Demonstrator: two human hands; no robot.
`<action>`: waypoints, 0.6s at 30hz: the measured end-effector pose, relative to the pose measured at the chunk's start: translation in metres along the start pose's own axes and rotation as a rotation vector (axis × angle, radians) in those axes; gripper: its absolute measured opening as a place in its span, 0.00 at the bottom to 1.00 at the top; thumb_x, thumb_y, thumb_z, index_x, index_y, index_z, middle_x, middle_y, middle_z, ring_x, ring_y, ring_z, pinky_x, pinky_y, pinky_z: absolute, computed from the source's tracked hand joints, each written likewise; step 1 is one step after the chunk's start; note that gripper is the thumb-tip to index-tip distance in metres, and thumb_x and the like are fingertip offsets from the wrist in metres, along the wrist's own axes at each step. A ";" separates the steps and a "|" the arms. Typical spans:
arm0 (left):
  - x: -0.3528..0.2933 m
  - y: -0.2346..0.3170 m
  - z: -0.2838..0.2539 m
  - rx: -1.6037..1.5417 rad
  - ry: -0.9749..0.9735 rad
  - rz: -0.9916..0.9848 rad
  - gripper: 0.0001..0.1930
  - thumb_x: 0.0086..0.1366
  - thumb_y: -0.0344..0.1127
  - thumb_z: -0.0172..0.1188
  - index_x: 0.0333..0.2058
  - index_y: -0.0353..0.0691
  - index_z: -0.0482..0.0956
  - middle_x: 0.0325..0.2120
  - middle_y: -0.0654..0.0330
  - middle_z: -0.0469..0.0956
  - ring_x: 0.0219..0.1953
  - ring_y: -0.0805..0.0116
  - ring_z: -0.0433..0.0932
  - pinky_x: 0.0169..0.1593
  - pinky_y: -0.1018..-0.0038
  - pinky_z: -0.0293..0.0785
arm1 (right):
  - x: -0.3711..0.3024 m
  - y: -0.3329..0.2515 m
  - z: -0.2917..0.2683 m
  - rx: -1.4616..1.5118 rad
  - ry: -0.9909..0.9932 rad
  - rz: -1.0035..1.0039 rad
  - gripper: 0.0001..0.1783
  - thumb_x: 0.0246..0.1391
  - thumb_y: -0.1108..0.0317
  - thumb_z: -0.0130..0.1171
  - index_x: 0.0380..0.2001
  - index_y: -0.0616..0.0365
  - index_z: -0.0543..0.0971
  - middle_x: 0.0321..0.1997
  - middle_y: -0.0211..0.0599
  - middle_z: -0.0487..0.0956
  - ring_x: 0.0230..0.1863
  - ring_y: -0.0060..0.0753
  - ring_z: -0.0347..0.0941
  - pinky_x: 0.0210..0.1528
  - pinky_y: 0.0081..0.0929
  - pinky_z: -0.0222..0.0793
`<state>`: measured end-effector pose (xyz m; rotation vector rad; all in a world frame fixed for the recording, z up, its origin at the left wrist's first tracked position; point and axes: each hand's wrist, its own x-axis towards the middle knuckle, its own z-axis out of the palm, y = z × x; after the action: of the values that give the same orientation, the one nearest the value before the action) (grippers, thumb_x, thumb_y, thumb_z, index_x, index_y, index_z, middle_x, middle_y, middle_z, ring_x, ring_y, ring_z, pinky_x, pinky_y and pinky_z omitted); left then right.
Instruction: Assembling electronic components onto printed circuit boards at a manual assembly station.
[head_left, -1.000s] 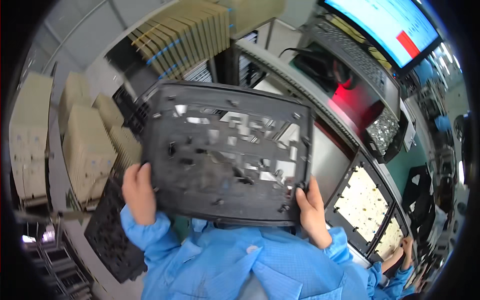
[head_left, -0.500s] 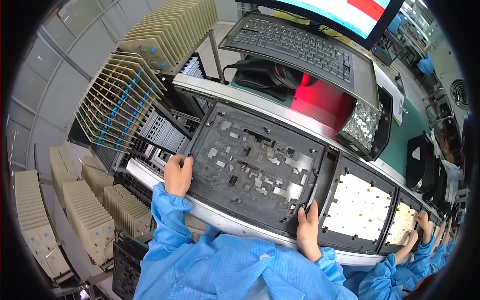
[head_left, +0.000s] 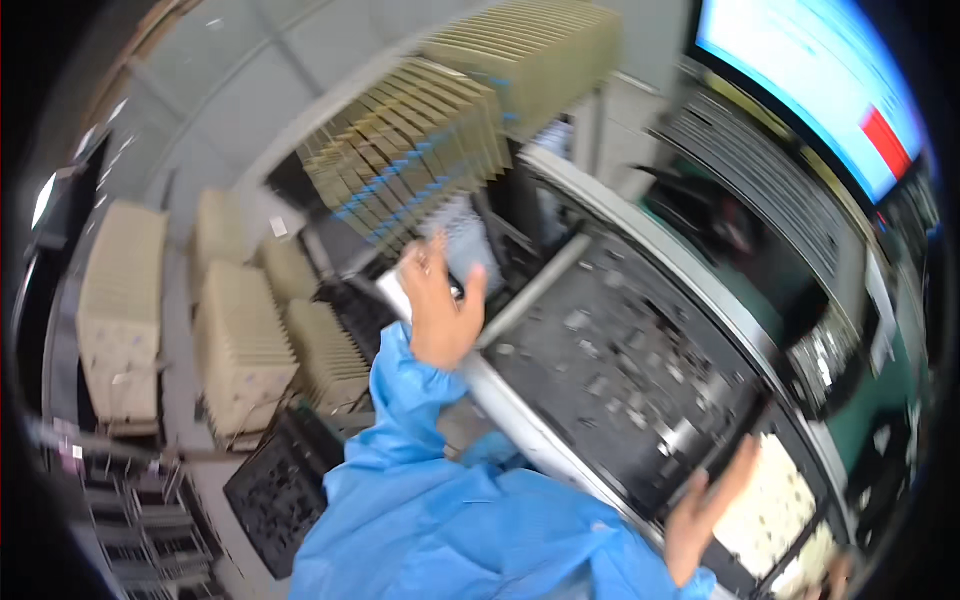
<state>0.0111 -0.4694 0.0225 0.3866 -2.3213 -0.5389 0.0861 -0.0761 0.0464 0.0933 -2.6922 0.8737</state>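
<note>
My left hand [head_left: 440,310] is raised with its fingers spread and nothing in them, beside the near left corner of a black soldering fixture tray [head_left: 560,400]. The tray has many metal-lined pockets and lies on the rails of a conveyor. My right hand [head_left: 700,515] hovers at the tray's right edge, thumb and fingers apart, holding nothing. Just right of it, a pale circuit board [head_left: 765,505] sits in another black frame. Motion blur softens both hands, and I cannot tell whether the right one touches the tray.
Racks of upright circuit boards [head_left: 400,150] stand beyond my left hand. More stacked boards [head_left: 240,320] are at the far left, above a leaning black fixture [head_left: 280,490]. A keyboard [head_left: 760,170] and a monitor [head_left: 815,90] stand over the line at upper right. Part of another person's hand [head_left: 835,575] shows at lower right.
The view has swung to the left. My left hand has let go of the tray's left edge and spread its fingers; my right hand has opened at the right edge.
</note>
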 end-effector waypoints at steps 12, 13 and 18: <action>0.085 -0.138 -0.055 0.227 0.227 -0.146 0.35 0.66 0.34 0.50 0.68 0.24 0.49 0.36 0.34 0.77 0.36 0.41 0.79 0.40 0.54 0.75 | 0.052 -0.074 -0.026 0.096 -0.305 -0.303 0.23 0.59 0.82 0.45 0.58 0.65 0.71 0.68 0.50 0.67 0.72 0.56 0.56 0.73 0.45 0.48; 0.087 -0.137 -0.056 0.250 0.263 -0.170 0.38 0.62 0.34 0.53 0.67 0.24 0.50 0.27 0.37 0.79 0.28 0.40 0.79 0.35 0.51 0.74 | 0.056 -0.082 -0.023 0.117 -0.338 -0.369 0.24 0.58 0.83 0.46 0.58 0.65 0.71 0.67 0.50 0.68 0.72 0.57 0.57 0.72 0.45 0.49; 0.078 -0.114 -0.076 0.365 0.410 -0.328 0.33 0.62 0.33 0.52 0.63 0.21 0.57 0.30 0.36 0.80 0.31 0.37 0.79 0.37 0.51 0.75 | 0.072 -0.127 0.024 0.420 -0.541 -0.625 0.28 0.55 0.83 0.52 0.60 0.64 0.70 0.65 0.50 0.70 0.67 0.54 0.66 0.68 0.39 0.59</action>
<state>0.0230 -0.6217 0.0630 0.9672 -1.9580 -0.1580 0.0308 -0.1910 0.1214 1.3475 -2.5766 1.3001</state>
